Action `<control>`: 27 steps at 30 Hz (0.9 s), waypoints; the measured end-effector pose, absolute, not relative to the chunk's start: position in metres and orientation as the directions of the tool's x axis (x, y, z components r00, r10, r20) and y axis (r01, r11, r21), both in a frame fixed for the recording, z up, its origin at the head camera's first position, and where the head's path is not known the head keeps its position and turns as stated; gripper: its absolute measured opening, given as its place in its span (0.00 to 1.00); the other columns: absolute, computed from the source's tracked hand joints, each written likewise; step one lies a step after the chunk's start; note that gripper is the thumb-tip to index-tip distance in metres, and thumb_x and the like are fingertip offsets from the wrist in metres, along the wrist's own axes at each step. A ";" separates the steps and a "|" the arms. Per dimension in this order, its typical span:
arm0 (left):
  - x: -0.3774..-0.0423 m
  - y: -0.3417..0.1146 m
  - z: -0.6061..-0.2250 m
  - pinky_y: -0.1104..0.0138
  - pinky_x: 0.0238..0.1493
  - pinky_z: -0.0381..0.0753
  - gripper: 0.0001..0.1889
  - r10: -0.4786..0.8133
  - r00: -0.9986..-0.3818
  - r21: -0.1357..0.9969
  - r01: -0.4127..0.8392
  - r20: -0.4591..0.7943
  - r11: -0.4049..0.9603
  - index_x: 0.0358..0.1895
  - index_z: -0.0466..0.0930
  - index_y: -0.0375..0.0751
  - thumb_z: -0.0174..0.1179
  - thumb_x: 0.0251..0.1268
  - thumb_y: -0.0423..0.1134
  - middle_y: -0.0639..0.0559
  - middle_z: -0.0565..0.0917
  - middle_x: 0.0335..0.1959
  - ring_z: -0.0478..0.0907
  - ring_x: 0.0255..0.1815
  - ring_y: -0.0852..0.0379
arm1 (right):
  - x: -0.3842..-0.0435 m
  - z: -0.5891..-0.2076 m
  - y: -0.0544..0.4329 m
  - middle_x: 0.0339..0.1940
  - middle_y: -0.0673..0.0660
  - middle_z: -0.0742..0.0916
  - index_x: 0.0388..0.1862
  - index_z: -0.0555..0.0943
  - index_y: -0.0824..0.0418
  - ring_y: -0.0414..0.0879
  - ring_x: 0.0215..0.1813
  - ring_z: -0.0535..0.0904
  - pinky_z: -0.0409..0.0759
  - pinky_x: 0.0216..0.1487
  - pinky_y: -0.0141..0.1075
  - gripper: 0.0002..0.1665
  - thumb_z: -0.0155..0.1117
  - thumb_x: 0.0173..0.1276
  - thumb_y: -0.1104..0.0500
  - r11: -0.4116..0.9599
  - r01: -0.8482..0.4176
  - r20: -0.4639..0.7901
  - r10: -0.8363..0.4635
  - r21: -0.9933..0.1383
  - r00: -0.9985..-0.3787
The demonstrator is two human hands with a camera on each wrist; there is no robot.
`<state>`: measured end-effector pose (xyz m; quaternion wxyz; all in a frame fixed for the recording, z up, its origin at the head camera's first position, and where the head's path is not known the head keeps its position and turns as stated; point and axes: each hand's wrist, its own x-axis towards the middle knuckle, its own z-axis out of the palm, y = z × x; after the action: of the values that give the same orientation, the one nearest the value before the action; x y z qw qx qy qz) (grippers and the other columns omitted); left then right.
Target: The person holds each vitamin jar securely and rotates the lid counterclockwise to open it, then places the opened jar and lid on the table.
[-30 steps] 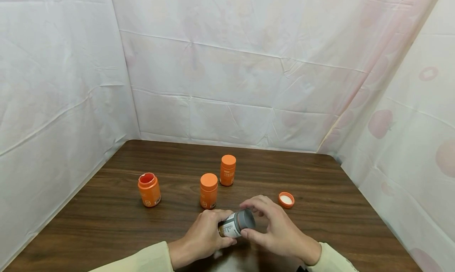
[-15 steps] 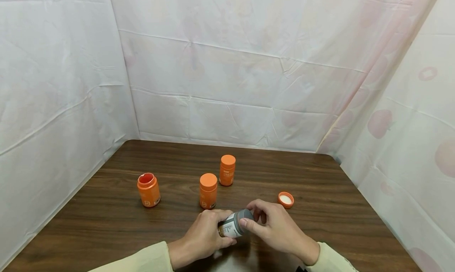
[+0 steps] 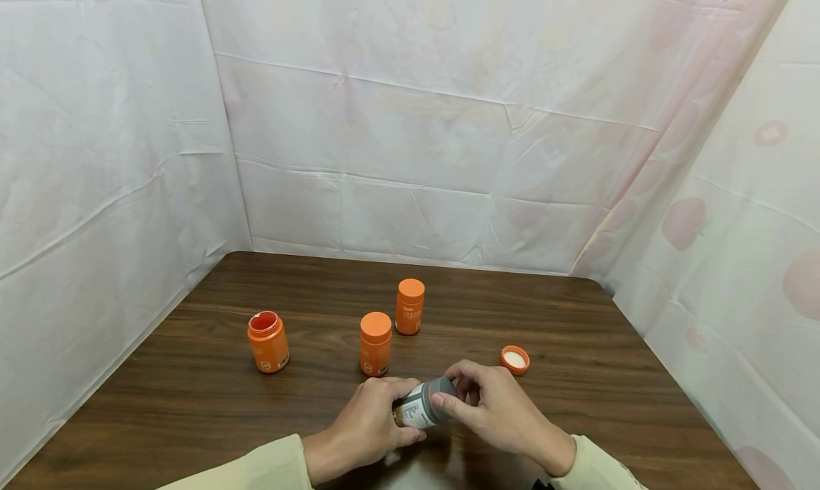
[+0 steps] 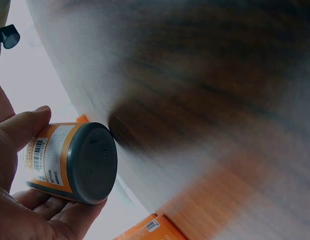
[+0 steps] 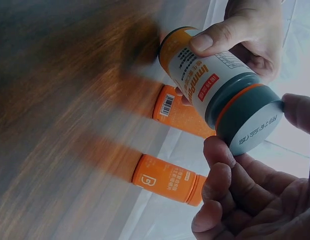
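A pill bottle point(image 3: 413, 409) with a grey-green body and a white and orange label lies tilted in my left hand point(image 3: 366, 420), whose fingers and thumb wrap round it. Its dark base point(image 4: 95, 162) faces the left wrist camera. On the bottle's other end sits a grey-green cap point(image 5: 250, 120); a thin orange ring shows just below it. My right hand point(image 3: 502, 413) pinches this cap between thumb and fingertips. Beyond my left hand stands an orange bottle point(image 3: 375, 347) with its lid on, apart from the hand.
Farther back is a second lidded orange bottle point(image 3: 409, 308). An open orange bottle point(image 3: 270, 347) stands to the left. An orange lid point(image 3: 515, 360) lies upturned at right on the dark wooden table point(image 3: 192, 397). Pale sheets point(image 3: 410, 120) hang round the table.
One second ago my right fingers were spread around the cap; they then moved in, and thumb and fingertips now pinch it. The left hand and bottle have stayed in place.
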<state>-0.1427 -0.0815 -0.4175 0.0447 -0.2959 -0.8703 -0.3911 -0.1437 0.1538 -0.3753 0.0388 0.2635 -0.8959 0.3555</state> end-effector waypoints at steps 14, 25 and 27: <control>-0.142 -0.082 -0.416 0.72 0.41 0.81 0.24 0.484 -0.826 0.664 0.537 0.288 0.520 0.50 0.86 0.56 0.83 0.48 0.40 0.65 0.85 0.43 0.79 0.40 0.70 | -0.143 -0.375 0.158 0.35 0.41 0.82 0.53 0.82 0.45 0.42 0.37 0.77 0.77 0.37 0.35 0.21 0.79 0.62 0.49 0.551 -0.604 0.334 -0.516 -0.576 -0.789; -0.143 -0.082 -0.417 0.71 0.41 0.81 0.24 0.484 -0.825 0.655 0.540 0.291 0.528 0.50 0.86 0.56 0.83 0.47 0.40 0.65 0.85 0.43 0.79 0.39 0.71 | -0.144 -0.374 0.162 0.47 0.42 0.83 0.58 0.81 0.45 0.46 0.44 0.76 0.79 0.41 0.37 0.34 0.81 0.53 0.65 0.418 -0.722 0.426 -0.602 -0.552 -0.675; -0.143 -0.082 -0.417 0.71 0.41 0.81 0.24 0.486 -0.824 0.655 0.541 0.290 0.527 0.51 0.86 0.56 0.83 0.47 0.40 0.66 0.85 0.43 0.79 0.39 0.70 | -0.144 -0.375 0.162 0.50 0.42 0.83 0.58 0.80 0.45 0.46 0.45 0.76 0.79 0.43 0.37 0.36 0.81 0.52 0.67 0.409 -0.731 0.435 -0.607 -0.546 -0.665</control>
<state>-0.1430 -0.0821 -0.4167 0.0358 -0.2941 -0.8730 -0.3875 -0.1439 0.1618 -0.3752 0.0840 0.4006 -0.8352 0.3674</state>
